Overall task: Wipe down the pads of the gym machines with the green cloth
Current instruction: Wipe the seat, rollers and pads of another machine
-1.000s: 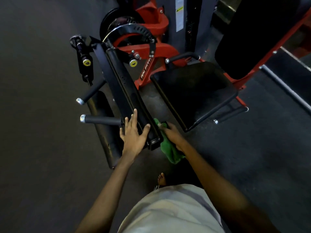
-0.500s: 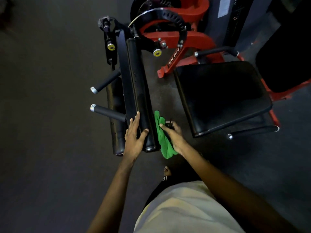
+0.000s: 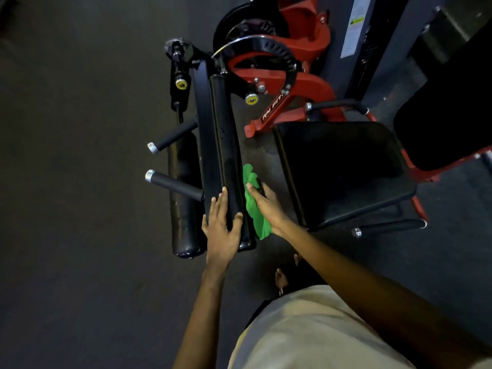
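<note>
We see the cloth (image 3: 254, 206) as a bright green, crumpled strip, bunched into folds at its far end. It lies against the right side of the long black pad (image 3: 226, 161), near that pad's close end, and its long axis runs along the pad, from just past our fingertips back toward our wrist. The pad itself is a narrow black bar pointing away from us toward the red frame (image 3: 292, 86), tilted a little to the left at its far end.

Our right hand (image 3: 263, 202) lies flat over the cloth, fingers stretched forward, pressing it to the pad's side; the fingers are not curled round it. Our left hand (image 3: 222, 225) rests on the pad's near end, fingers spread on top and thumb hooked over the right edge, an open brace rather than a closed grasp. Both forearms reach forward from below.
</note>
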Demonstrator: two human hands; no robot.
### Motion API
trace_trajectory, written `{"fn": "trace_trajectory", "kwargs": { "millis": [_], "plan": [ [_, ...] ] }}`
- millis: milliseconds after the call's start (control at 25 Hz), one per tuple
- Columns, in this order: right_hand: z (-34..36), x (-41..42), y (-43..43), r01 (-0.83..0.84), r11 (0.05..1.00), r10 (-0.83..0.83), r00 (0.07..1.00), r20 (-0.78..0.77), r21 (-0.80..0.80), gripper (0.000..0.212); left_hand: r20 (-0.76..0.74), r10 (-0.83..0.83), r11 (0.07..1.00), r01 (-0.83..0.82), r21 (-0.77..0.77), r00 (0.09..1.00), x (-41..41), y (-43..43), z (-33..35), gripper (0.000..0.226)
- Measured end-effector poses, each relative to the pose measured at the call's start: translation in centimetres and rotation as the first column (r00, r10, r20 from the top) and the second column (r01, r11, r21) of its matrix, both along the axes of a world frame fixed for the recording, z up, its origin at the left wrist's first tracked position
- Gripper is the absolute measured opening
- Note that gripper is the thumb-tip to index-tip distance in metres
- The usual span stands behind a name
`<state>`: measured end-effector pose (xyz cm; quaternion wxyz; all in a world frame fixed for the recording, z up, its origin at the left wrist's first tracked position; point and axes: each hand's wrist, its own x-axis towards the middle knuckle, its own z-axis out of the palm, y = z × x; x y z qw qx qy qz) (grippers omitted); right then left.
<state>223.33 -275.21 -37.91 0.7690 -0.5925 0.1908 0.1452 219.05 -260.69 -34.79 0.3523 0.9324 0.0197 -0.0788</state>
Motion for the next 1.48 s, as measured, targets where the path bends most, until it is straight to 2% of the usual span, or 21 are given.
{"fn": "trace_trajectory", "kwargs": {
  "millis": [40, 120, 280, 400, 520, 600, 720, 840, 880, 960, 1040, 1120, 1160, 1280, 1360, 1400, 1480],
  "plan": [
    [0.3, 0.4, -0.1, -0.031, 0.998, 0.033, 0.999, 0.034, -0.052, 0.032, -0.009, 0.008, 1.0, -0.008, -0.016, 1.0, 0.0, 0.1, -0.1, 0.07],
    [0.7, 1.4, -0.3, -0.05, 0.964, 0.084, 0.989, 0.12, -0.262, 0.036, -0.014, 0.023, 0.999, -0.024, -0.033, 1.0, -0.2, 0.3, -0.3, 0.071],
    [1.0, 5.8, -1.0, -0.032, 0.818, 0.233, 0.931, 0.28, -0.574, 0.047, -0.017, 0.033, 0.999, -0.034, -0.036, 0.999, 0.0, 0.3, 0.0, 0.069],
    [1.2, 5.3, -2.0, -0.027, 0.664, 0.48, 0.781, 0.399, -0.747, 0.052, -0.053, 0.07, 0.996, -0.073, -0.055, 0.996, -0.1, -0.3, 0.5, 0.068],
    [1.8, 6.6, -3.4, -0.08, 0.524, 0.692, 0.62, 0.369, -0.848, 0.052, -0.099, 0.158, 0.987, -0.159, -0.005, 0.982, 0.1, -1.7, 1.2, 0.069],
    [2.4, 10.1, -3.5, -0.111, 0.555, 0.68, 0.63, 0.373, -0.824, 0.054, -0.116, 0.214, 0.974, -0.202, 0.102, 0.97, 1.0, -3.2, 1.7, 0.069],
    [2.3, 13.5, -3.3, -0.092, 0.652, 0.566, 0.719, 0.403, -0.753, 0.057, -0.061, 0.286, 0.934, -0.264, 0.24, 0.956, 2.1, -5.4, 1.9, 0.073],
    [0.4, 10.0, -2.9, -0.17, 0.705, 0.526, 0.777, 0.347, -0.689, 0.059, 0.021, 0.344, 0.898, -0.336, 0.283, 0.939, 2.2, -6.5, 1.8, 0.069],
    [-0.7, 8.4, -2.8, -0.216, 0.752, 0.501, 0.801, 0.328, -0.623, 0.059, 0.027, 0.357, 0.897, -0.351, 0.269, 0.934, 2.1, -6.6, 1.7, 0.067],
    [-1.0, 6.8, -3.0, -0.307, 0.859, 0.438, 0.856, 0.276, -0.41, 0.058, 0.038, 0.389, 0.895, -0.387, 0.223, 0.921, 2.1, -6.7, 1.8, 0.064],
    [-1.0, 8.5, -3.0, -0.342, 0.937, 0.347, 0.932, 0.103, -0.065, 0.052, 0.052, 0.436, 0.881, -0.438, 0.178, 0.898, 2.3, -6.6, 1.8, 0.062],
    [-1.3, 11.1, -2.9, -0.263, 0.938, 0.296, 0.947, -0.122, 0.226, 0.043, 0.062, 0.466, 0.865, -0.469, 0.176, 0.883, 2.3, -6.7, 1.7, 0.06],
    [-1.9, 11.9, -2.7, -0.226, 0.936, 0.282, 0.941, -0.189, 0.271, 0.041, 0.07, 0.463, 0.861, -0.468, 0.198, 0.883, 2.2, -6.9, 1.7, 0.059],
    [-4.0, 12.4, -2.2, -0.24, 0.927, 0.317, 0.913, -0.258, 0.288, 0.041, 0.069, 0.461, 0.847, -0.462, 0.264, 0.885, 2.8, -7.9, 2.1, 0.056],
    [-4.3, 11.9, -2.0, -0.266, 0.924, 0.339, 0.902, -0.266, 0.276, 0.051, 0.062, 0.486, 0.825, -0.481, 0.295, 0.872, 3.1, -8.3, 2.2, 0.056],
    [-3.9, 11.6, -2.1, -0.277, 0.934, 0.324, 0.922, -0.213, 0.224, 0.058, 0.058, 0.495, 0.816, -0.487, 0.313, 0.867, 3.2, -8.5, 2.1, 0.057],
    [-2.7, 11.7, -2.6, -0.281, 0.96, 0.281, 0.96, 0.007, -0.023, 0.065, 0.057, 0.504, 0.802, -0.491, 0.34, 0.862, 3.3, -8.6, 2.0, 0.059]
  ]
}}
